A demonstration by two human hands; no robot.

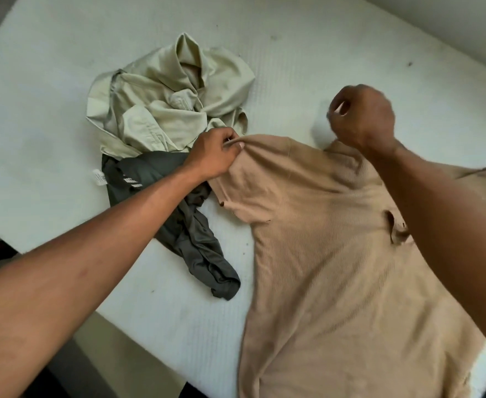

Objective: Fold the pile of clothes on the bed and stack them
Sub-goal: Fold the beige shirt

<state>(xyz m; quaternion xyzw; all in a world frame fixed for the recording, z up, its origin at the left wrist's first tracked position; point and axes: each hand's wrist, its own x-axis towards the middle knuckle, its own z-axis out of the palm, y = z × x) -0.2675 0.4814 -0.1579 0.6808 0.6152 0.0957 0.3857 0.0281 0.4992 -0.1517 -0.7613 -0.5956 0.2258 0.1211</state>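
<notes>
A tan ribbed shirt (322,254) lies spread over the near right part of the white bed (351,53), its lower end hanging over the front edge. My left hand (216,153) pinches the shirt's far left corner and pulls it up a little. My right hand (362,116) is a curled fist over the shirt's far edge, and the cloth rises to its underside. A crumpled pale green shirt (173,99) sits heaped behind my left hand. A dark grey garment (196,239) lies bunched under my left forearm, beside the tan shirt.
The bed's front edge (138,323) runs diagonally across the lower left, with dark floor below it. A white tag (99,178) sticks out beside the grey garment. A wall (451,21) borders the bed at the far right.
</notes>
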